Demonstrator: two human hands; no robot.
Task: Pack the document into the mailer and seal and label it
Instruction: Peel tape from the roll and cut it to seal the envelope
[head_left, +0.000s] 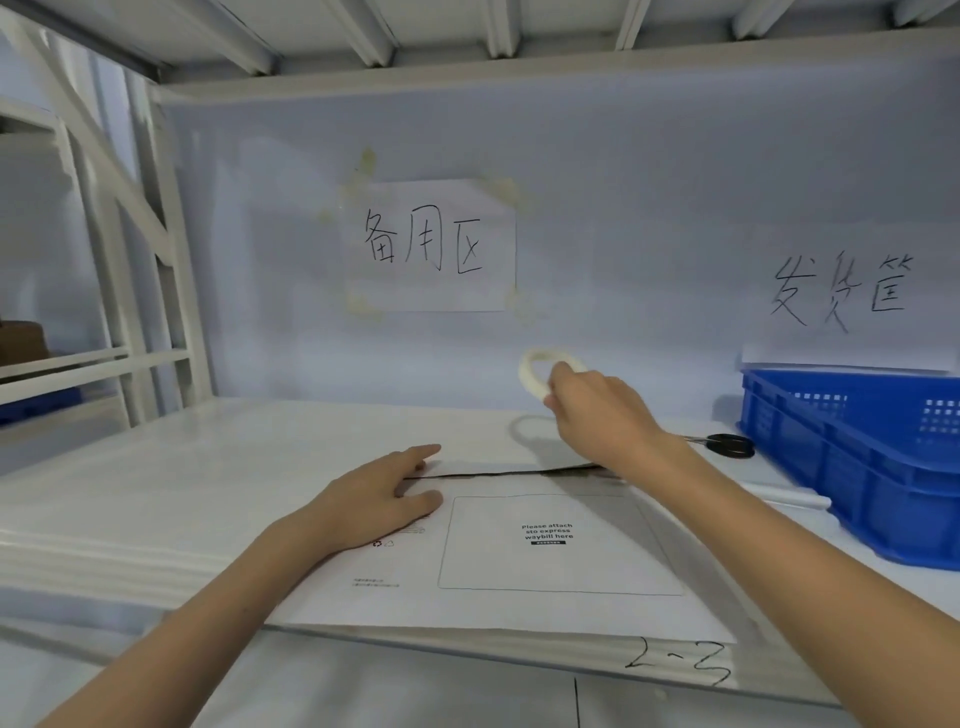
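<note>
A white mailer (498, 571) lies flat on the white shelf, with a printed box reading "Please attach sto express waybill here". Its far edge shows a thin dark opening line. My left hand (384, 499) presses flat on the mailer's upper left corner, fingers spread. My right hand (597, 410) is raised above the mailer's far edge and pinches a white roll of tape (540, 371) held in the air. The document itself is not visible.
A blue plastic crate (857, 457) stands at the right. Black-handled scissors (727, 445) lie just left of it, and a white tube-like item (784, 496) lies by the crate's base. Handwritten paper signs hang on the back wall. White shelf posts rise at the left.
</note>
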